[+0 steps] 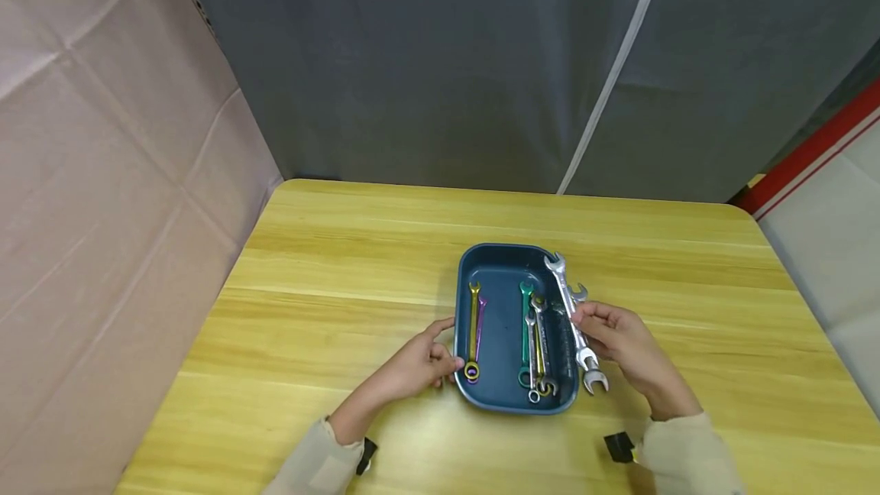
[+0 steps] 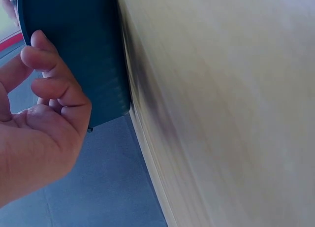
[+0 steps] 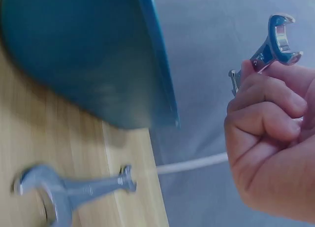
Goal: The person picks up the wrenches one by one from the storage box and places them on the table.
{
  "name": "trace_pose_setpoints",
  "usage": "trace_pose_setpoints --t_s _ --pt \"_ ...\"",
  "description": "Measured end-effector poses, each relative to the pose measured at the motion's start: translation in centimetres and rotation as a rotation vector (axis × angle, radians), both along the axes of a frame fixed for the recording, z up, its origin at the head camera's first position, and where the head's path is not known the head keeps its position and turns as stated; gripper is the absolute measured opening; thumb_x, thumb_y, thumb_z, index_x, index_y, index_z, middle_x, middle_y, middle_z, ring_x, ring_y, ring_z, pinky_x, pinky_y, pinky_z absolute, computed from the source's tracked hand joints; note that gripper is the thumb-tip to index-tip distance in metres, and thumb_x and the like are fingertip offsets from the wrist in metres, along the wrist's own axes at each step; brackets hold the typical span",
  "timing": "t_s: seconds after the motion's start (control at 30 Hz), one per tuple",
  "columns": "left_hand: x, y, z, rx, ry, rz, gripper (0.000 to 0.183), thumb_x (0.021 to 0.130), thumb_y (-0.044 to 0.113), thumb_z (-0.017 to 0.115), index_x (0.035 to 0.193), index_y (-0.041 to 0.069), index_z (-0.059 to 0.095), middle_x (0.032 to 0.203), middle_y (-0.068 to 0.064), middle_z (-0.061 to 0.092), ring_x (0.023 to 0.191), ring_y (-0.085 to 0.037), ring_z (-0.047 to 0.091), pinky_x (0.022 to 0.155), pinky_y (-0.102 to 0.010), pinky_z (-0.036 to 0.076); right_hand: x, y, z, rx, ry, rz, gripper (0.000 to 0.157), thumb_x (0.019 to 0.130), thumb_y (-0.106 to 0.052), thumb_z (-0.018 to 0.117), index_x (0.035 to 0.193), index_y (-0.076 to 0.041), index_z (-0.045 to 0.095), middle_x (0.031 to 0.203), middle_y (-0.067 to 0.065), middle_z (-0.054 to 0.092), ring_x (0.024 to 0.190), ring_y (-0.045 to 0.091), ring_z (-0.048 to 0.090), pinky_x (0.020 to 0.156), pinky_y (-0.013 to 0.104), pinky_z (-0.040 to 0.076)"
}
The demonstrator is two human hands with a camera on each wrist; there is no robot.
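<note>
A dark blue tray (image 1: pixel 505 403) holds several small combination wrenches. A gold wrench (image 1: pixel 473 327) and a purple wrench (image 1: pixel 481 327) lie at its left; a green wrench (image 1: pixel 525 334) and silver and gold ones lie at its right. My left hand (image 1: pixel 415 361) holds the tray's left side, thumb at the rim and bent fingers against the outer wall. My right hand (image 1: pixel 622 338) pinches a silver open-end wrench (image 3: pixel 280 42) by its shaft, raised over the tray's right rim. Another silver open-end wrench (image 3: pixel 93 187) lies on the table just right of the tray.
The wood-grain table (image 1: pixel 330 266) reaches out on both sides of the tray. A grey curtain (image 1: pixel 426 82) hangs behind its far edge. Pale cloth (image 1: pixel 124 212) covers the left side, and a white panel with a red border (image 1: pixel 839 128) stands at the right.
</note>
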State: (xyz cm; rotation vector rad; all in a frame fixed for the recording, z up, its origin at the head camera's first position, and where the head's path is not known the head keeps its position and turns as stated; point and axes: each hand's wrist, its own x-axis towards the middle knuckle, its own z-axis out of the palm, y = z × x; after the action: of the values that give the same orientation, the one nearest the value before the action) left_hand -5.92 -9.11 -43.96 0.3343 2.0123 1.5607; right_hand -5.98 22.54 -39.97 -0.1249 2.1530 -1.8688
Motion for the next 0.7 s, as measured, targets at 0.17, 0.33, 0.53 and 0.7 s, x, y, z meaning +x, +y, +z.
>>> trace_pose_setpoints --t_s 0.17,0.33,0.53,0.7 --pt "-0.1 0.0 0.0 0.007 0.008 -0.004 0.069 0.095 0.01 0.06 0.151 0.001 0.02 0.071 -0.002 0.06 0.057 -0.016 0.05 0.053 -0.024 0.045 0.2 1.9 -0.4 0.037 -0.015 -0.06 0.02 0.099 -0.009 0.05 0.09 -0.018 0.065 0.061 -0.014 0.044 0.05 -0.001 0.035 0.045 0.022 0.032" --pt "-0.1 -0.1 -0.1 0.003 0.025 -0.022 0.069 0.096 0.013 0.059 0.151 -0.001 0.019 0.07 0.003 0.061 0.057 -0.014 0.051 0.055 -0.025 0.047 0.5 3.7 -1.3 0.052 -0.019 -0.096 0.023 0.1 -0.009 0.048 0.088 -0.019 0.065 0.059 -0.012 0.04 0.048 0.009 0.027 0.047 0.037 0.02" --pt "-0.1 0.0 0.1 -0.013 0.007 -0.003 0.068 0.095 0.01 0.06 0.151 0.002 0.021 0.072 -0.006 0.062 0.058 -0.018 0.051 0.055 -0.027 0.046 0.7 5.3 -2.5 0.111 -0.079 -0.147 0.019 0.101 -0.01 0.047 0.093 -0.011 0.063 0.06 -0.011 0.041 0.05 0.002 0.033 0.048 0.038 0.021" --pt "-0.1 0.0 0.1 -0.012 0.006 0.0 0.068 0.095 0.009 0.06 0.151 0.001 0.021 0.072 -0.006 0.062 0.058 -0.018 0.05 0.055 -0.027 0.046 0.7 6.0 -3.5 0.158 -0.134 -0.169 0.018 0.101 -0.011 0.047 0.095 -0.006 0.064 0.061 -0.011 0.041 0.053 0.0 0.036 0.047 0.028 0.029"
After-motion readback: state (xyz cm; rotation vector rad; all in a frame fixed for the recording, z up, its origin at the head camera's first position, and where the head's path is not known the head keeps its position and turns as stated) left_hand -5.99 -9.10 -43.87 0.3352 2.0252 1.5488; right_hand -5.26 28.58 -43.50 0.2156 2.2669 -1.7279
